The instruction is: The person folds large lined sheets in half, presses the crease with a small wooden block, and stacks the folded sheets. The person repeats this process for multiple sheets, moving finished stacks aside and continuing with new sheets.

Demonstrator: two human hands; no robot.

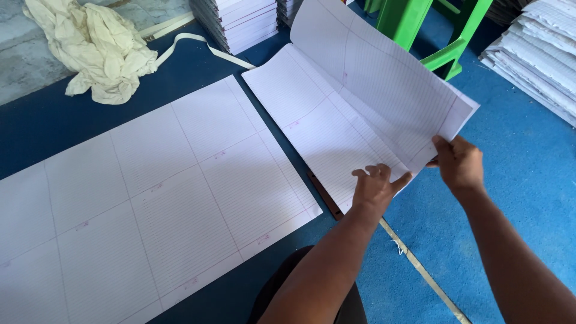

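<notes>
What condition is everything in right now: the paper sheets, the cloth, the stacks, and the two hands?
Folded ruled sheet: half-folded, upper flap raised.
Large ruled sheet: flat, unfolded.
Left hand: pressing on the folded sheet's near edge.
Right hand: pinching the raised flap's corner.
Cream cloth: crumpled.
Paper stacks: piled.

Folded sheet (336, 114): white, fine ruled lines, faint pink margin lines. Big flat sheet (150, 198): same white ruling, split by a pale pink grid. Floor (528, 180): bright blue, darker blue in shade. Stool (432, 30): vivid green. Cloth (96, 48): cream. Paper stacks (534, 54): white. Tape strip (420, 270): off-white.
</notes>
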